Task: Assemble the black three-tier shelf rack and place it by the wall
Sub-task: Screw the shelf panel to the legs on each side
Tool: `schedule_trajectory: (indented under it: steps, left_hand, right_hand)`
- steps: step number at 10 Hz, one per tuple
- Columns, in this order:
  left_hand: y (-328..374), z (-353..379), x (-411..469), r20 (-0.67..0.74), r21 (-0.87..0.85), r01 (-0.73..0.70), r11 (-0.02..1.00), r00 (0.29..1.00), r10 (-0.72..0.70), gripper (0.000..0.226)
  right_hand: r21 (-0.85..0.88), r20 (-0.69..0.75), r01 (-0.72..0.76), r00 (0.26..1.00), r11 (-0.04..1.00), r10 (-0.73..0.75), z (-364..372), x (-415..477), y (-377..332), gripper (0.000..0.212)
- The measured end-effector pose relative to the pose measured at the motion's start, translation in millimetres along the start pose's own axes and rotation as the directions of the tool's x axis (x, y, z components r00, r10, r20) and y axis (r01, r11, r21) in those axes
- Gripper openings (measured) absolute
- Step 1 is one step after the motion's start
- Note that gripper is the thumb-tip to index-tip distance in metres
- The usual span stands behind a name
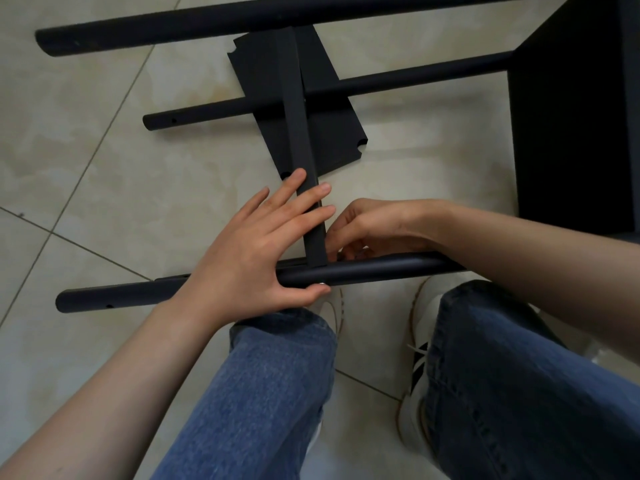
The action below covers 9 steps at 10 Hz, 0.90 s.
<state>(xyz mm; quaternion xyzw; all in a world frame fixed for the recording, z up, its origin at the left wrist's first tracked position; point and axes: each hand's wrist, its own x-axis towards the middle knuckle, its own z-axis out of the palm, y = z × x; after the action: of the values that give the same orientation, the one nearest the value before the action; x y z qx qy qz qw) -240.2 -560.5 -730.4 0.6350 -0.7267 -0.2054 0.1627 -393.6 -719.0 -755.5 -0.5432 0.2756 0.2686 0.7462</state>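
The black rack lies partly built on its side on the tiled floor. Its near pole [381, 266] runs left to right above my knees. A shelf panel [294, 109] stands on edge and meets this pole. My left hand [256, 251] presses straight fingers on the panel's edge, and its thumb lies under the pole beside a silver screw head [322, 283]. My right hand [374, 223] is curled behind the joint, its fingertips pinching something small that is mostly hidden.
A middle pole [398, 76] and a far pole [207, 24] lie parallel beyond. A loose flat shelf board [329, 133] lies on the floor under them. Another black shelf [568, 116] stands at the right. My jeans and white shoes [419, 306] are below.
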Motion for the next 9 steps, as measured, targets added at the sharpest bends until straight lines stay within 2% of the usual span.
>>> schedule_trajectory:
  steps: [2,5,6,8,9]
  left_hand:
    - [-0.6,0.1,0.3,-0.003,0.000,0.000,1.000,1.000,0.000,0.085]
    - [-0.7,-0.7,0.5,0.000,0.001,0.000,1.000,1.000,0.000,0.085]
    - [-0.3,-0.2,0.2,0.002,0.000,0.000,1.000,1.000,0.000,0.085]
    - [0.0,-0.2,0.4,0.001,-0.002,0.002,1.000,1.000,-0.002,0.085]
    - [0.4,0.0,0.1,0.000,-0.006,0.002,1.000,1.000,-0.002,0.085]
  right_hand:
    - [0.005,-0.037,-0.004,0.999,1.000,0.005,5.9,8.1,0.7,0.036]
    - [-0.011,-0.041,-0.009,0.999,1.000,0.009,4.0,6.5,1.0,0.031]
    - [-0.040,-0.059,-0.011,0.998,0.999,0.008,6.4,8.4,-0.3,0.036]
    - [0.012,-0.011,-0.019,1.000,1.000,0.019,0.9,-0.8,-0.1,0.021]
    - [0.013,-0.042,-0.003,0.999,1.000,0.003,5.2,3.6,-0.8,0.018]
